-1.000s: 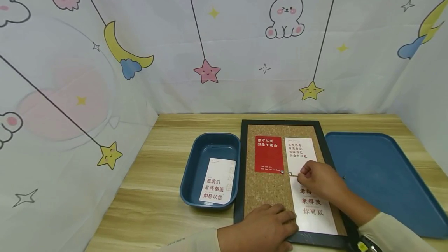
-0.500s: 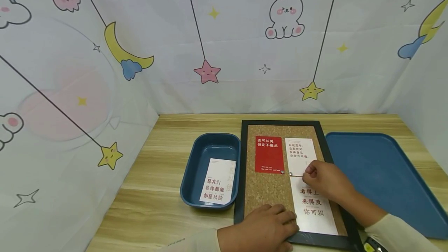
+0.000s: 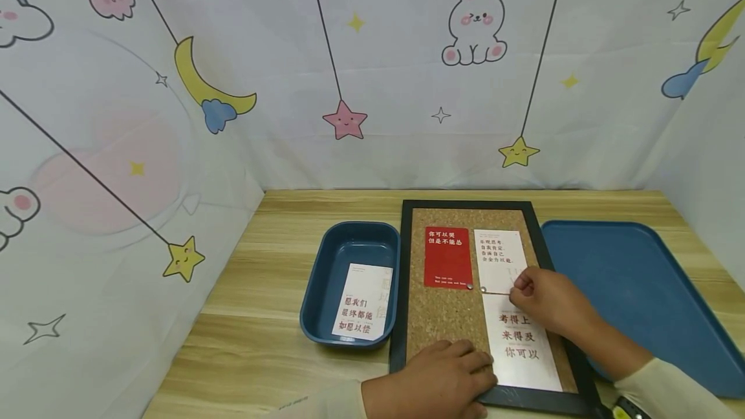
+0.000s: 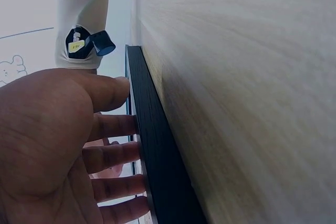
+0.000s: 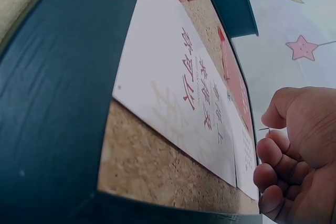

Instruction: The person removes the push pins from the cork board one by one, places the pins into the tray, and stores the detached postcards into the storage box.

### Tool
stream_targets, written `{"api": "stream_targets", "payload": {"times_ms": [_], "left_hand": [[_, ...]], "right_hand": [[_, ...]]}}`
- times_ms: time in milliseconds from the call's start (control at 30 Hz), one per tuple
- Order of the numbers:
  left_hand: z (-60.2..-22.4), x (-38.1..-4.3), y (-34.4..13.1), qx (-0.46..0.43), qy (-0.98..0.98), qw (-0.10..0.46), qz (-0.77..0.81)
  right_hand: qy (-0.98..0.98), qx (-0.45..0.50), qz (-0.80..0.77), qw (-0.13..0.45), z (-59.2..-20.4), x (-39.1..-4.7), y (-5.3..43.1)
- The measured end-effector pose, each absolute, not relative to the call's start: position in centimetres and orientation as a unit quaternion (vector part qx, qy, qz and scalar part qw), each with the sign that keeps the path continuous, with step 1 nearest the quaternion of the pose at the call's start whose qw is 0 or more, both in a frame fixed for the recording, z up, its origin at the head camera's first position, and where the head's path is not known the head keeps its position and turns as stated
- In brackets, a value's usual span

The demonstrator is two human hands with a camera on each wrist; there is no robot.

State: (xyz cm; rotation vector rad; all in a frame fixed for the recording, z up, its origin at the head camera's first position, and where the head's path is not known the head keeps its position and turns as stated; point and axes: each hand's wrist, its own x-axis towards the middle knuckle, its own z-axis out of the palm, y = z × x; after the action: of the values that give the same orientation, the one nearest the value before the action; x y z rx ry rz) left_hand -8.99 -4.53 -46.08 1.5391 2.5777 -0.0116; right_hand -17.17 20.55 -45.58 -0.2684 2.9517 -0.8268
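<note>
A black-framed cork board (image 3: 448, 322) lies flat on the table. Pinned to it are a red card (image 3: 447, 260), an upper white card (image 3: 499, 257) and a lower white card (image 3: 524, 370). Silver thumbtacks sit at the red card's lower right corner and where the white cards meet. My left hand (image 3: 439, 374) rests on the board's lower left part, its fingers laid over the frame edge (image 4: 157, 145). Over the seam between the white cards, my right hand (image 3: 550, 299) pinches a thumbtack; its thin needle (image 5: 264, 129) shows between thumb and forefinger, its head hidden.
Left of the board stands a deep blue tub (image 3: 317, 290) with a white printed card (image 3: 361, 296) inside. To the right lies a flat blue tray (image 3: 617, 277), partly behind my right forearm. A printed cloth (image 3: 407, 160) hangs behind the wooden table (image 3: 262, 277).
My right hand has shifted a little to the right along the seam between the two white cards. The left hand has stayed in place.
</note>
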Motion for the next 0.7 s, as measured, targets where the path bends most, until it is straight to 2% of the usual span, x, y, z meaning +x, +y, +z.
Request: {"api": "stream_targets", "payload": {"times_ms": [400, 700], "left_hand": [[-46.1, -8.9, -4.5, 0.510, 0.857, 0.067, -0.006], [-45.9, -8.9, -4.4, 0.507, 0.857, 0.088, -0.001]], "right_hand": [[0.960, -0.090, -0.265, 0.029, -45.3, -17.0, 21.2], [0.960, -0.090, -0.263, 0.033, -45.0, -17.0, 21.7]]}}
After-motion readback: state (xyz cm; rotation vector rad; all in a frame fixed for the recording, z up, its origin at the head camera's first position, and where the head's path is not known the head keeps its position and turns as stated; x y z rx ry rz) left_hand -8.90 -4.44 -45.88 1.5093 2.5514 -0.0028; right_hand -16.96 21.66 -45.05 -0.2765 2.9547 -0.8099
